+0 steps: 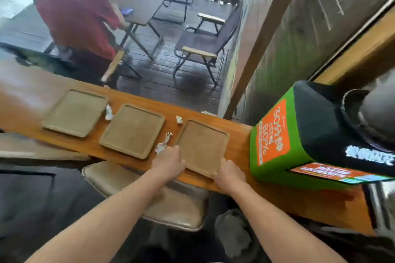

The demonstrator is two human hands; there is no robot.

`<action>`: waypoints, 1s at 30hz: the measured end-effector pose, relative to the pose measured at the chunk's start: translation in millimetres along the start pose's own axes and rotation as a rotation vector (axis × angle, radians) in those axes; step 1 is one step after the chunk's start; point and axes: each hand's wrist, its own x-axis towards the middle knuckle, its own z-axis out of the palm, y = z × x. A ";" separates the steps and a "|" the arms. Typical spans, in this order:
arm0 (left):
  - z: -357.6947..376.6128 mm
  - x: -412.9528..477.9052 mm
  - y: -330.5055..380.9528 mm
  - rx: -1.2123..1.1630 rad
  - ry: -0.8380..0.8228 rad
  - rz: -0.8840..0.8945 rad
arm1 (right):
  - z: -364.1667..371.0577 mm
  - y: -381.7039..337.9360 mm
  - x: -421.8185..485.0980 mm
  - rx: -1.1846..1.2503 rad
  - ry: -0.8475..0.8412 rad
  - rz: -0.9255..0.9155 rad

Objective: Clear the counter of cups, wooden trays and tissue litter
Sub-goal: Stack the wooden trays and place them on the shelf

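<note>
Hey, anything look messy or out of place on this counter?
Yes: crumpled tissue scraps lie loose on the counter between the wooden trays, and those trays sit askew rather than lined up. Nothing looks spilled or broken.

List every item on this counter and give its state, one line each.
Right tray: empty, flat, gripped at its near corners.
Middle tray: empty, flat, untouched.
Left tray: empty, flat, untouched.
Tissue scraps: crumpled, loose between trays.
Left hand: on the right tray's near-left corner.
Right hand: on its near-right corner.
Green box: tilted.
</note>
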 end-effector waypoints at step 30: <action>-5.2 120.8 -18.5 -0.563 -0.474 -0.382 | 17.4 -3.2 75.4 0.974 -0.107 0.706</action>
